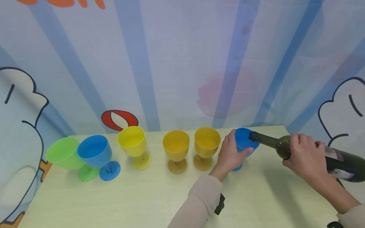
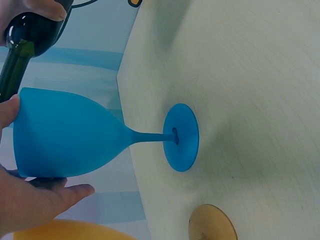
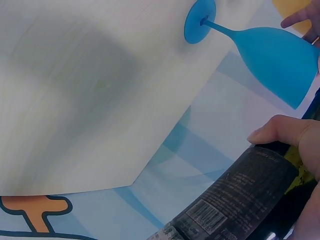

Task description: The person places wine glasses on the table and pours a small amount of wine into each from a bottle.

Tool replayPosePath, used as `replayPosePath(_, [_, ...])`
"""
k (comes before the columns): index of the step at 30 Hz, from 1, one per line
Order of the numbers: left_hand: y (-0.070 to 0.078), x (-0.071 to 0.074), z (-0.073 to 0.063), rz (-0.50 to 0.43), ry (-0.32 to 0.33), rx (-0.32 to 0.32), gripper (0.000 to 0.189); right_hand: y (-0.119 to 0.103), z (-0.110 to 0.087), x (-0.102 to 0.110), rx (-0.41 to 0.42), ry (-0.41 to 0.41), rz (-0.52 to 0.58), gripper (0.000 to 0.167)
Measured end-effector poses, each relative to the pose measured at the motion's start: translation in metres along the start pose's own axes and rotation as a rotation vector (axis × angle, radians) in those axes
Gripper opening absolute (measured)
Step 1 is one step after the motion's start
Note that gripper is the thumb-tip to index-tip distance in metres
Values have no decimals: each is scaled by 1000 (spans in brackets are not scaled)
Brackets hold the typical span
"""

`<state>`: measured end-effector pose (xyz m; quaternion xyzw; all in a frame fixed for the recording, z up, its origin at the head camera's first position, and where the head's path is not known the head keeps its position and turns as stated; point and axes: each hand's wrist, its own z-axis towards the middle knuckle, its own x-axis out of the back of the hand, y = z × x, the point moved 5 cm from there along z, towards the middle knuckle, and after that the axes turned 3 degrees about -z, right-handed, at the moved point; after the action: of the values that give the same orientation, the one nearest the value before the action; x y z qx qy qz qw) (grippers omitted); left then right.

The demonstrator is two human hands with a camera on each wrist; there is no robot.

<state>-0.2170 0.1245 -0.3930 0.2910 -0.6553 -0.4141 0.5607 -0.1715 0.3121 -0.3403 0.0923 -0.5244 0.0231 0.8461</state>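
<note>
A blue plastic goblet stands upright near the table's back right. My left hand holds its bowl near the rim, thumb on one side and fingers on the other. With my right hand I grip a dark green wine bottle around its shoulder. The bottle lies tilted, almost level, its mouth at the right side of the goblet's rim. A printed label shows on the bottle in the right wrist view. Whether any liquid flows cannot be seen.
Left of my hands stand two orange goblets, a yellow goblet, another blue goblet and a green goblet. They line the back of the pale table. A printed cloth backdrop hangs close behind.
</note>
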Motion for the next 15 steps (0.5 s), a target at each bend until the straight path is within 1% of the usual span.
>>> replayPosePath(2, [0, 0, 0, -1, 2, 3, 76, 0, 0, 1, -7, 5, 0, 70])
replayPosePath(9, [0, -1, 0, -6, 4, -2, 76, -1, -2, -3, -14, -15, -20, 72])
replayPosePath(15, [0, 0, 0, 5, 12, -7, 76, -2, -2, -2, 11, 29, -32, 73])
